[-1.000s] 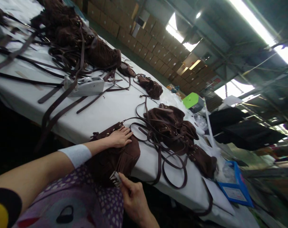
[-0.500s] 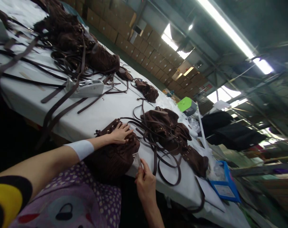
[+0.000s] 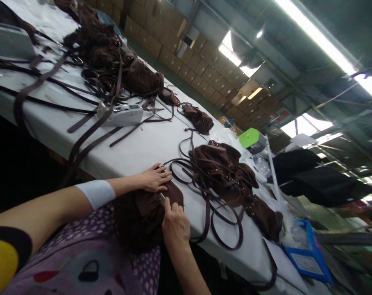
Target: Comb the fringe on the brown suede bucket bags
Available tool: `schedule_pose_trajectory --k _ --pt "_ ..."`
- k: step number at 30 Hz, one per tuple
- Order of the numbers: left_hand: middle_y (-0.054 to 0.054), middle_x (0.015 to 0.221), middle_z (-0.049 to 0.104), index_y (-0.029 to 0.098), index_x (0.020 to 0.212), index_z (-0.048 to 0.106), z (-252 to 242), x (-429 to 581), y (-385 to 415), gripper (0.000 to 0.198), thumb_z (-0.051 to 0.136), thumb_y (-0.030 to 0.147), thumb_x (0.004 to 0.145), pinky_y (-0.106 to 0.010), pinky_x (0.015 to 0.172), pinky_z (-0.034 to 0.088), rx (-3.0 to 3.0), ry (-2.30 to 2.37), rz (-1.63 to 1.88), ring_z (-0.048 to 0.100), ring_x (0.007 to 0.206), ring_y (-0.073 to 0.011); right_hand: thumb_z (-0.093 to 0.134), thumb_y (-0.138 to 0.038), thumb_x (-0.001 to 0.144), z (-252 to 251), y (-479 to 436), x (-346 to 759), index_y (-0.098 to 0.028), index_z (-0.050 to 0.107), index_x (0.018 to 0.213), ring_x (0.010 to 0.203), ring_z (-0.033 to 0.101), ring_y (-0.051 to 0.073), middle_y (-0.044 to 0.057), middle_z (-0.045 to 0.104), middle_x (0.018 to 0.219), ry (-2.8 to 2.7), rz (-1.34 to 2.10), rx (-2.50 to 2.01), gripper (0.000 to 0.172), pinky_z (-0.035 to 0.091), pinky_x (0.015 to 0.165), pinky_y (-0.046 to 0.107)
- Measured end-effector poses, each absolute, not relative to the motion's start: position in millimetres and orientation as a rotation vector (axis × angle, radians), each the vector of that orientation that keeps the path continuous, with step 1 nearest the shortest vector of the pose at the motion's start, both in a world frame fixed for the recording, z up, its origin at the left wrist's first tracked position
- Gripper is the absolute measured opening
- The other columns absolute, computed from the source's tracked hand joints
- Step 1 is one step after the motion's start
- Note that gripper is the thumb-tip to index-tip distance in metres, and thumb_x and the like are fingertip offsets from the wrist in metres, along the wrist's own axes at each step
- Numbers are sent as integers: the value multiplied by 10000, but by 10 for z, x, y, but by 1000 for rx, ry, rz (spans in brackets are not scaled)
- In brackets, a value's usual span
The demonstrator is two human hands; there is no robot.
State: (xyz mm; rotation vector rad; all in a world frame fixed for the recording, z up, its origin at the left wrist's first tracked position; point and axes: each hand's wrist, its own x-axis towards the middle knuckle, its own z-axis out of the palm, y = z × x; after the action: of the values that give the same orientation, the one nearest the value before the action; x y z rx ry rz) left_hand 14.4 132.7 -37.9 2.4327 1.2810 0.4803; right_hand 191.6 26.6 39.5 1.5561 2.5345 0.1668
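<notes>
A dark brown bag (image 3: 138,223) lies at the near edge of the white-covered table, partly over my lap. My left hand (image 3: 155,179) presses flat on its upper part, fingers spread and holding nothing. Close to it, my right hand (image 3: 175,225) is closed, index finger pointing forward, around a small silver metal tool (image 3: 162,196). The tool's tip meets the bag beside a smooth brown flap (image 3: 175,194); most of it is hidden by my fingers, so its exact kind cannot be made out.
More brown bags (image 3: 224,164) with long straps lie to the right, and a larger heap (image 3: 103,53) is at the back left. A grey tape dispenser (image 3: 121,116) stands among straps. A blue bin (image 3: 309,256) sits at the far right, and a green-topped box (image 3: 250,138) behind.
My right hand has moved up and left, bringing the silver tool from beside the bag onto it. The flap now shows under my left hand. The view has shifted slightly.
</notes>
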Motion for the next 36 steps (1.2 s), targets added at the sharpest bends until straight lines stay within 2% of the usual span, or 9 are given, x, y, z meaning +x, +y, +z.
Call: schedule_pose_trajectory --k 6,12,15,18,22,25,30,33,36 --pt "-36 1484 383 333 1335 470 -567 170 1340 566 353 647 879 -599 1079 116 2517 1376 479 311 1349 -327 514 -75 769 179 -99 1922 -183 492 1313 852 608 229 92 648 908 2535 -108 1319 555 470 693 298" --pt "-52 1485 378 287 1283 522 -566 186 1430 523 378 602 891 -622 1087 40 2466 1532 468 295 1353 -328 604 -228 693 -425 -949 2168 -305 662 986 618 604 191 9 646 731 2654 -443 1100 308 416 528 251" --pt "-67 1475 389 273 1250 546 -558 190 1464 504 385 588 892 -615 1092 32 2438 1631 477 288 1353 -332 480 -145 803 -299 -837 2392 -231 613 1174 616 586 166 31 613 716 2913 -278 1349 404 416 546 238" --pt "-78 1467 398 265 1244 551 -533 191 1468 486 401 564 892 -617 1092 33 2422 1649 470 284 1354 -335 365 -135 933 142 -283 2467 -160 528 1305 656 565 159 38 574 702 2971 102 1655 407 424 621 245" --pt "-71 1470 395 274 1243 549 -516 190 1457 475 403 559 893 -617 1092 26 2388 1657 455 282 1357 -326 440 -96 884 517 374 2342 -202 538 1305 730 574 185 59 597 763 2699 363 1631 445 415 629 257" --pt "-65 1477 386 277 1243 549 -528 185 1459 479 400 567 892 -603 1099 18 2369 1665 462 275 1363 -317 493 -35 797 451 443 2272 -171 536 1290 765 589 195 78 626 815 2573 231 1445 513 420 628 255" --pt "-75 1476 386 255 1246 552 -551 181 1482 499 401 569 889 -599 1101 11 2394 1671 461 283 1354 -325 484 -34 767 142 -136 2426 -186 543 1277 716 599 175 52 638 773 2640 40 1291 536 425 609 227" --pt "-79 1472 389 246 1236 556 -559 188 1501 482 404 547 893 -594 1102 12 2392 1696 454 287 1349 -324 558 -86 712 -25 -630 2508 -259 622 1159 621 588 159 15 635 709 2715 -160 1138 483 418 548 208" --pt "-101 1475 374 222 1247 540 -555 200 1512 482 393 524 902 -622 1085 29 2352 1737 456 269 1352 -333 544 -166 779 -94 -867 2504 -271 643 1123 515 556 140 -2 613 638 2913 -350 1087 373 421 494 200"
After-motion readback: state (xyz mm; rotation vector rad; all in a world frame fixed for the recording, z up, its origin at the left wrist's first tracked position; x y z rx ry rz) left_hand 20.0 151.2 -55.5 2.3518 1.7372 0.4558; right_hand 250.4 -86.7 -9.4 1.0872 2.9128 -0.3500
